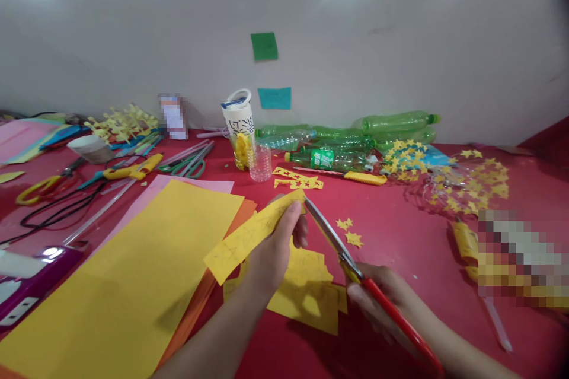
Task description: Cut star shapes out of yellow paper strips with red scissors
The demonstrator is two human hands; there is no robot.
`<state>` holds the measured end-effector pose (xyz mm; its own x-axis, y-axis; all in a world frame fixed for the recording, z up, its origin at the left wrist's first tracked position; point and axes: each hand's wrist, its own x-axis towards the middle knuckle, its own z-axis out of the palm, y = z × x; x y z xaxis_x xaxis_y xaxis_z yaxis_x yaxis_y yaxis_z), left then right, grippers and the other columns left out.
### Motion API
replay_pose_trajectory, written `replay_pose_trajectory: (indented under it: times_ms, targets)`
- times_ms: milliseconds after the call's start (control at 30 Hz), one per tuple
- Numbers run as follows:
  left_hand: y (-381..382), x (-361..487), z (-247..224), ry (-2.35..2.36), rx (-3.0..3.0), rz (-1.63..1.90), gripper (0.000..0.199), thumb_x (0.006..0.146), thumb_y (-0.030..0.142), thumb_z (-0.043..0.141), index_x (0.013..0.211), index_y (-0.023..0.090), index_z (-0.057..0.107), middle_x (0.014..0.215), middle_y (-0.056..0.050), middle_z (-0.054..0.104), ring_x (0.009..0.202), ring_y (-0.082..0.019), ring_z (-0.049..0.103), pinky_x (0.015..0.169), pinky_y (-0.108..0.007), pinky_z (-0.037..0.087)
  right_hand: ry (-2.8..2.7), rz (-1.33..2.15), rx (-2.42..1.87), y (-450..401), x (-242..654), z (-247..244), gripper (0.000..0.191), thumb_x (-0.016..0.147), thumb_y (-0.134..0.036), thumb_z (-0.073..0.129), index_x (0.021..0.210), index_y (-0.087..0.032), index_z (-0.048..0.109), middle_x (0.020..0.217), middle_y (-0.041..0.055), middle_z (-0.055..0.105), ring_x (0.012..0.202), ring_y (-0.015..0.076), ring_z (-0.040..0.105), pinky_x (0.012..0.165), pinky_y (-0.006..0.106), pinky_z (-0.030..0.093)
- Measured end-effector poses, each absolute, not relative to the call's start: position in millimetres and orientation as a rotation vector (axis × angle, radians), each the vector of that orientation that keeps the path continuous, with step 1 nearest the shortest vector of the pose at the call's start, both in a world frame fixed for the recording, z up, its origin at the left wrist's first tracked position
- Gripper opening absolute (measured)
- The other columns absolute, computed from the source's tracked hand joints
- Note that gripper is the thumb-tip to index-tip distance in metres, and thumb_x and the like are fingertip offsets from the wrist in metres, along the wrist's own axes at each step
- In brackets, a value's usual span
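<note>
My left hand (278,242) pinches a yellow paper strip (249,235) with faint pencil lines, held tilted above the table. Wrapped round the handles of a pair of scissors (331,233) with red grips is my right hand (377,296). The tips of the blades are at the strip's upper right end. Beneath my hands lie more yellow paper pieces (306,290) with drawn lines. Several small cut yellow stars (354,239) rest on the red table to the right of the blades.
Large yellow sheets (133,260) over orange and pink ones fill the left. Behind stand a white cup (235,118) and a clear plastic piece (260,163), beside green bottles (400,121). Star garlands (471,183) and a yellow glue gun (466,242) are at right, a purple power strip (40,284) at left.
</note>
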<state>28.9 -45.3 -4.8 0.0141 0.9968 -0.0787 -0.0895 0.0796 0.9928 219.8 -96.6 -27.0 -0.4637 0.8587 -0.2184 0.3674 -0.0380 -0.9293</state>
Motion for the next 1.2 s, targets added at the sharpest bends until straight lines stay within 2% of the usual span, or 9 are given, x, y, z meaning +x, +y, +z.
replay_pose_trajectory:
  times_ms: [167,300,500,700,1000,1200]
  targets:
    - [-43,27,0,1.261,1.101,1.263,0.044,0.086,0.038,0.053,0.046,0.019,0.053,0.046,0.001,0.051,0.05,-0.01,0.049,0.055,-0.024,0.041,-1.842,1.584,-1.241,-98,223,-22,0.054,0.086,-0.072,0.035,0.068,-0.021,0.038,0.046,-0.0073,0.038,0.038,0.0068,0.032,0.036,0.02,0.022]
    - [-38,24,-1,1.16,1.129,1.289,0.04,0.082,0.033,0.055,0.046,0.018,0.054,0.044,0.002,0.05,0.045,-0.009,0.047,0.049,-0.024,0.039,-1.862,1.595,-1.212,-97,224,-14,0.056,0.085,-0.074,0.034,0.068,-0.02,0.04,0.048,-0.0061,0.04,0.039,0.0069,0.033,0.036,0.02,0.022]
    - [-34,18,-4,1.086,1.095,1.286,0.033,0.076,0.032,0.059,0.048,0.017,0.057,0.044,0.001,0.052,0.042,-0.009,0.047,0.043,-0.023,0.037,-1.862,1.546,-1.301,-100,220,1,0.059,0.081,-0.076,0.04,0.071,-0.019,0.046,0.058,-0.0028,0.048,0.047,0.0094,0.043,0.041,0.02,0.031]
    - [-31,14,-4,1.09,1.139,1.226,0.033,0.076,0.032,0.058,0.047,0.016,0.056,0.042,0.002,0.05,0.041,-0.009,0.046,0.042,-0.022,0.037,-1.791,1.606,-1.357,-102,221,-5,0.06,0.082,-0.078,0.034,0.069,-0.019,0.043,0.052,-0.0055,0.042,0.04,0.0075,0.037,0.039,0.02,0.029]
    - [-28,10,-1,1.074,1.123,1.197,0.031,0.074,0.03,0.06,0.046,0.016,0.055,0.042,0.002,0.05,0.038,-0.007,0.045,0.039,-0.02,0.036,-1.78,1.715,-1.336,-97,225,-17,0.056,0.083,-0.075,0.038,0.07,-0.02,0.042,0.049,-0.0075,0.038,0.037,0.0059,0.034,0.035,0.018,0.024]
    - [-26,5,-4,1.023,1.16,1.172,0.03,0.077,0.028,0.059,0.049,0.016,0.057,0.043,0.003,0.05,0.039,-0.007,0.045,0.039,-0.019,0.035,-1.749,1.73,-1.371,-98,226,-19,0.058,0.08,-0.078,0.039,0.069,-0.021,0.041,0.048,-0.0086,0.035,0.035,0.0055,0.032,0.033,0.017,0.023]
